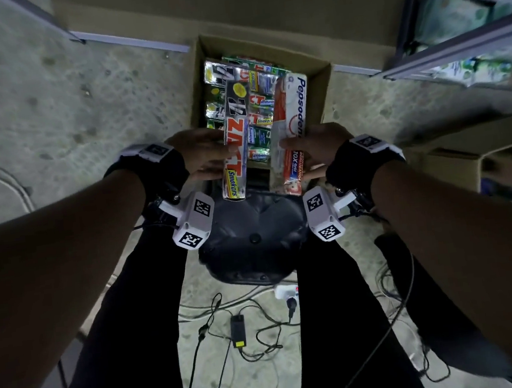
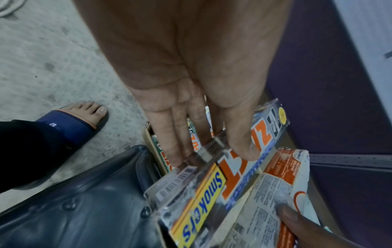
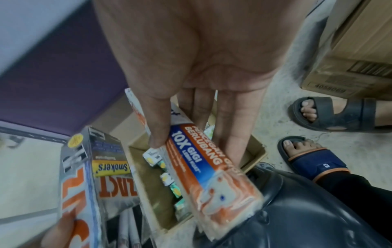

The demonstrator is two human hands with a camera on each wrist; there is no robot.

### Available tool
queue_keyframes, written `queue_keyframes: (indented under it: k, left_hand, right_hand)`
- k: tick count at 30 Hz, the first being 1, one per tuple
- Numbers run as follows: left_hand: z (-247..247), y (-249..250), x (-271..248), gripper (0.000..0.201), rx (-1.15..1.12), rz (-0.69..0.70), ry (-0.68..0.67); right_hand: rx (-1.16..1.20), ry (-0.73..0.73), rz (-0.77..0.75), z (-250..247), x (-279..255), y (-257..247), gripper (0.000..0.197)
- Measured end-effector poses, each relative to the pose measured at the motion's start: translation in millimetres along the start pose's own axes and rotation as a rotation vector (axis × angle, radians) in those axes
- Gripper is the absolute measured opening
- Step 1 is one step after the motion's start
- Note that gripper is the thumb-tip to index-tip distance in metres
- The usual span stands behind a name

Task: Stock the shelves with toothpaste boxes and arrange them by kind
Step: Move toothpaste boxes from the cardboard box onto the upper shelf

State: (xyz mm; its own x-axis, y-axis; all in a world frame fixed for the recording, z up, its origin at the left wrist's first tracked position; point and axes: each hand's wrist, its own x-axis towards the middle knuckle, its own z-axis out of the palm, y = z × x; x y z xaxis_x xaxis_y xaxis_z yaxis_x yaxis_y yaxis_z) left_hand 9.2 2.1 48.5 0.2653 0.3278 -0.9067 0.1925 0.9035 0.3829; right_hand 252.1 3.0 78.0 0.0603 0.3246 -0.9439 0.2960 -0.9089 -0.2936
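Note:
My left hand grips a wrapped pack of silver-and-orange Zact Smokers toothpaste boxes, thumb on top and fingers underneath, as the left wrist view shows on the Zact pack. My right hand holds a wrapped pack of white-and-red Pepsodent boxes, thumb on one face and fingers behind the Pepsodent pack. Both packs hang side by side above an open cardboard carton on the floor, packed with more toothpaste boxes.
A dark padded stool sits between my legs. Shelf edges run at upper right with green packets on them. Another carton stands at right near a second person's sandalled foot. Cables and a power adapter lie on the floor.

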Motion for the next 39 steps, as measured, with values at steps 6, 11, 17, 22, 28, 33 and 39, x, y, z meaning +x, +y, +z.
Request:
queue_keyframes:
  k: [6,11,17,22,28,33,39]
  left_hand:
    - [11,17,-76,0.057,-0.07,0.086,-0.002]
    - [23,31,-140,0.04,-0.134,0.201,0.058]
    - [33,55,-205,0.049,-0.198,0.282,0.08]
    - [43,76,-258,0.048,-0.185,0.372,0.063]
    - [52,99,-322,0.049,-0.137,0.503,0.065]
    - [51,116,-364,0.052,-0.059,0.629,0.074]
    - [49,139,-399,0.053,0.019,0.755,0.075]
  right_hand:
    - [0.091,0.007,-0.026,-17,-73,-16,0.025]
    - [0.1,0.006,-0.094,-30,-131,-24,0.032]
    - [0.108,0.019,-0.211,-36,-200,-34,0.034]
    - [0.165,0.048,-0.329,-35,-257,-41,0.032]
    - [0.177,0.072,-0.477,-38,-319,-51,0.031]
    - [0.194,0.057,-0.587,-46,-362,-59,0.032]
    - [0.222,0.062,-0.743,-58,-401,-72,0.034]
